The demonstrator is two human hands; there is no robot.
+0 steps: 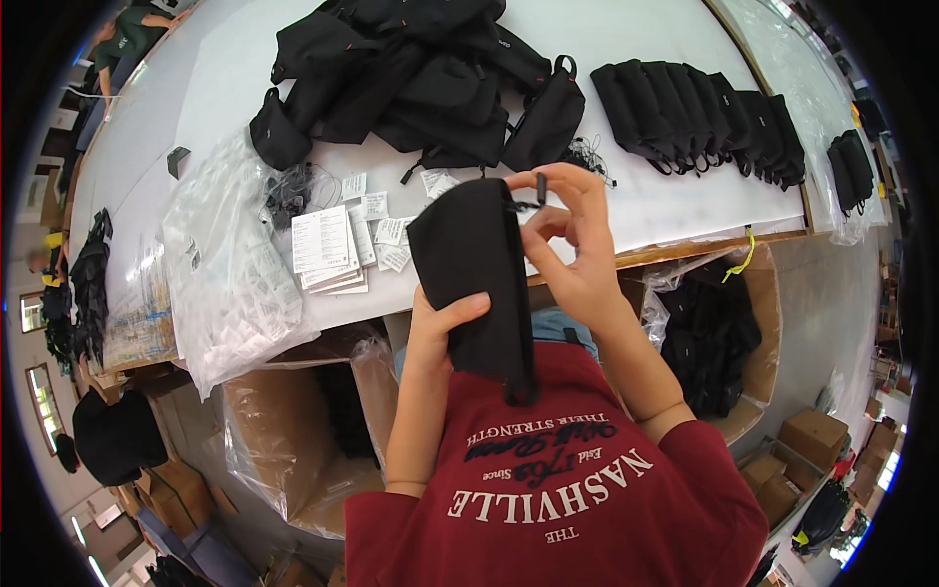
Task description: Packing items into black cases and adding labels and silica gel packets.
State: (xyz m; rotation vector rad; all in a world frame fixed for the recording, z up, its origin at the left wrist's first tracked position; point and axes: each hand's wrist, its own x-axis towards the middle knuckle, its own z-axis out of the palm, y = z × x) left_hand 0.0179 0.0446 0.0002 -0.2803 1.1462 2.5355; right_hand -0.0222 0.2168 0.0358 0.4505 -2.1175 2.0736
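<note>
A black fabric pouch [465, 259] is held up in front of my chest, tilted, its narrow side toward my right. My left hand [435, 333] is closed round its lower left part, the thumb lying across the front face. At the pouch's upper right corner my right hand [582, 240] has its fingers curled round a small black zipper pull [541, 190] on a short cord. The index finger reaches the pouch's top edge, and the thumb is bent toward its side. What the pouch holds, if anything, is hidden.
Black pouches lie heaped [421, 88] on the white table [225, 59], with an overlapping row of pouches [699, 117] at right. Paper cards [323, 243], small labels [393, 235] and a clear bag [230, 284] lie left. Below stand lined cartons [279, 440]. Another person [132, 39] is far left.
</note>
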